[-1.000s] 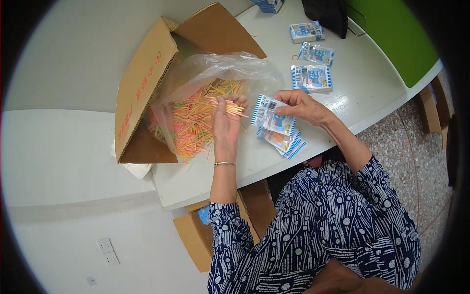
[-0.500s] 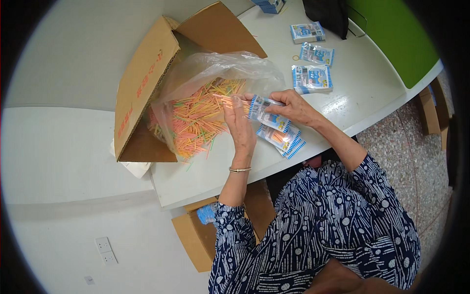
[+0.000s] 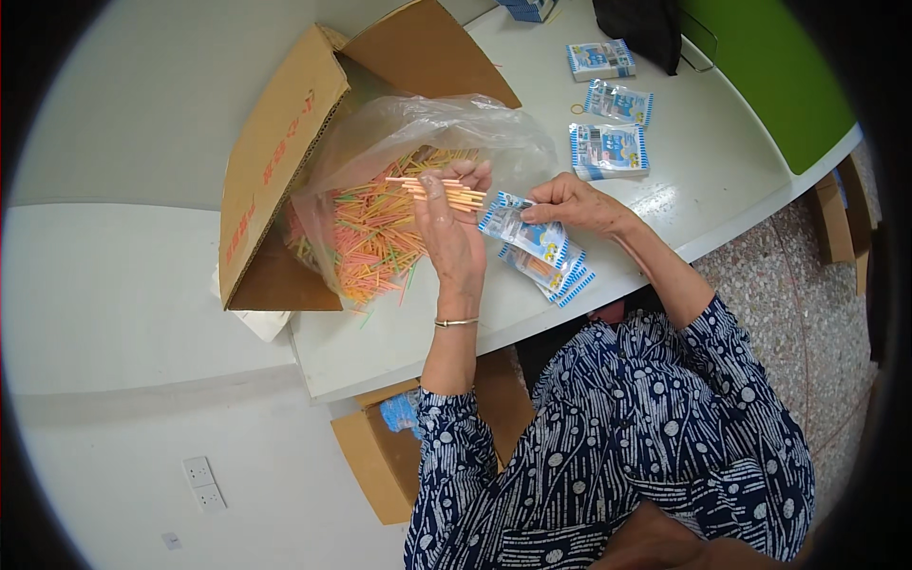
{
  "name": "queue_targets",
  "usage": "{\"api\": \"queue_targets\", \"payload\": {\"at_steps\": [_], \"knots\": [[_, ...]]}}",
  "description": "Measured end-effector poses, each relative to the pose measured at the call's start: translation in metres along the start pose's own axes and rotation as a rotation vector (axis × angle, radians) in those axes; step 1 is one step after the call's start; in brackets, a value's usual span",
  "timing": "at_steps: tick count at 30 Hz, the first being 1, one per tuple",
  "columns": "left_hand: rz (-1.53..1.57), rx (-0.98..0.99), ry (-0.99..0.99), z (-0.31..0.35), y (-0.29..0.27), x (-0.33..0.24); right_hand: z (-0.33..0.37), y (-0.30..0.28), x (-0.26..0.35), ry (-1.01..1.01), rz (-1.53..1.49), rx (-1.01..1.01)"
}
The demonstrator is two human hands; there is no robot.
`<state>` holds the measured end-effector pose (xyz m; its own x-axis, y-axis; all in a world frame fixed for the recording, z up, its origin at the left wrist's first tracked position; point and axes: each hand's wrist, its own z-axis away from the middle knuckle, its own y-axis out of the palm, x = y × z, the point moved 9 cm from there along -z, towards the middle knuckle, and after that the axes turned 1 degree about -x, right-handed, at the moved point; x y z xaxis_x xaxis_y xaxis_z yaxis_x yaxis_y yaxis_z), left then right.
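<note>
A small bundle of thin pale-orange sticks (image 3: 463, 198) lies across my left hand (image 3: 449, 233), held between its thumb and fingers. Between the thumb and fingers of my right hand (image 3: 573, 204) is a clear packet with blue-striped ends (image 3: 521, 228), its near end close to the sticks. Beneath that packet, several similar packets (image 3: 567, 279) overlap near the table's front edge, and orange sticks show inside one. Behind my left hand, a cardboard box on its side (image 3: 285, 161) holds a clear plastic bag (image 3: 418, 119) spilling loose pink, yellow and green sticks (image 3: 375, 228).
Stacks of flat blue-and-white packets (image 3: 608, 150) sit at the back right of the white table (image 3: 684, 190), near a rubber band (image 3: 578, 108) and a black bag (image 3: 638, 28). Another open carton (image 3: 375, 456) stands under the table. A green surface (image 3: 769, 76) adjoins on the right.
My left hand has moved slightly left and turned, drawing the sticks away from the packet. My right hand still holds the packet, now apart from the bundle.
</note>
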<state>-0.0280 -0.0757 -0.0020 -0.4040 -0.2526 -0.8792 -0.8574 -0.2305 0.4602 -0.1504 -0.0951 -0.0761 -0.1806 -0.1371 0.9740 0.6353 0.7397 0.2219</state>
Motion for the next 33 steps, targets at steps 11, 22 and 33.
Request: {"api": "queue_targets", "payload": {"at_steps": [11,22,33], "knots": [[-0.131,0.144,-0.011,0.020,0.015,0.013,0.002,0.003,-0.005,0.013,-0.091,0.028],[-0.265,0.186,0.054,0.023,0.022,0.006,0.008,0.004,-0.008,0.050,-0.118,0.033],[-0.374,0.223,0.088,0.033,0.016,0.019,0.008,0.002,-0.016,0.008,-0.152,0.047]]}}
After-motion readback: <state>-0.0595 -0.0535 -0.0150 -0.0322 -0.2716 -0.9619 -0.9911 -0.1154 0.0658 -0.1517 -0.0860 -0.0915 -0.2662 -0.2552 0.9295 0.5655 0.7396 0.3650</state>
